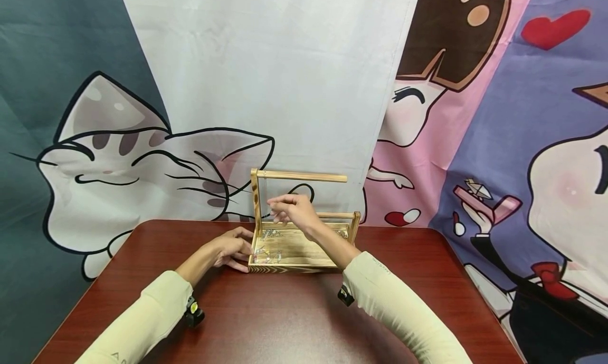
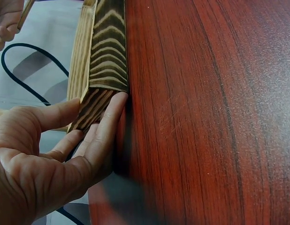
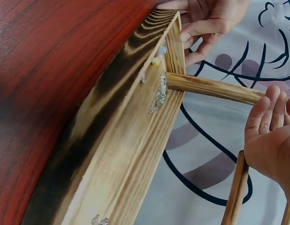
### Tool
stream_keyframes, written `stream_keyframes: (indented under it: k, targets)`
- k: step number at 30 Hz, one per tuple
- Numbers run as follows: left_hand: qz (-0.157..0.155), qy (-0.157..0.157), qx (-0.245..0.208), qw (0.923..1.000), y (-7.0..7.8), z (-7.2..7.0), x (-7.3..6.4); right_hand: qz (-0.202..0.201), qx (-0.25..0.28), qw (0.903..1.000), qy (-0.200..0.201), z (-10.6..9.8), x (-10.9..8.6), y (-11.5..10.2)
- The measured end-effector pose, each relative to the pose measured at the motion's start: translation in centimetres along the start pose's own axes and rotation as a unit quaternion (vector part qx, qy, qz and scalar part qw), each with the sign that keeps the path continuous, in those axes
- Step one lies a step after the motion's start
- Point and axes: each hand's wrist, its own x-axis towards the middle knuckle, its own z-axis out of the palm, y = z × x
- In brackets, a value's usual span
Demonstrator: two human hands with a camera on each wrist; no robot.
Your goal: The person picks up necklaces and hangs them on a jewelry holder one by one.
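A burnt-grain wooden stand point(image 1: 304, 250) with an upright post and a top rail point(image 1: 301, 176) sits at the table's far middle. My left hand point(image 1: 237, 249) grips its front left corner, with the thumb on the top edge and the fingers point(image 2: 107, 122) against the side wall point(image 2: 107, 47). My right hand point(image 1: 280, 206) hovers over the tray beside the post, its fingers point(image 3: 269, 110) loosely extended and nothing visible in them. Small silvery jewellery pieces point(image 1: 266, 256) lie in the tray, and some point(image 3: 160, 93) hang near the post's foot.
The red-brown wooden table point(image 1: 294, 316) stretches toward me from the stand. A cartoon-printed cloth backdrop point(image 1: 266, 79) hangs right behind the table's far edge. A lower rail point(image 1: 339, 215) spans the stand's back right.
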Motion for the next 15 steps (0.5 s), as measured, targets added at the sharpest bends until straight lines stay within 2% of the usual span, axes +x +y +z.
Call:
stream_keyframes:
  k: [6, 15]
  targets:
    - [-0.008, 0.002, 0.003, 1.0000, -0.1, -0.1, 0.0, 0.012, -0.017, 0.9998, -0.006, 0.0, -0.2, 0.9]
    - [-0.002, -0.001, 0.005, 1.0000, -0.1, -0.1, 0.1, -0.002, -0.019, 0.9995, -0.024, 0.3, -0.4, 2.1]
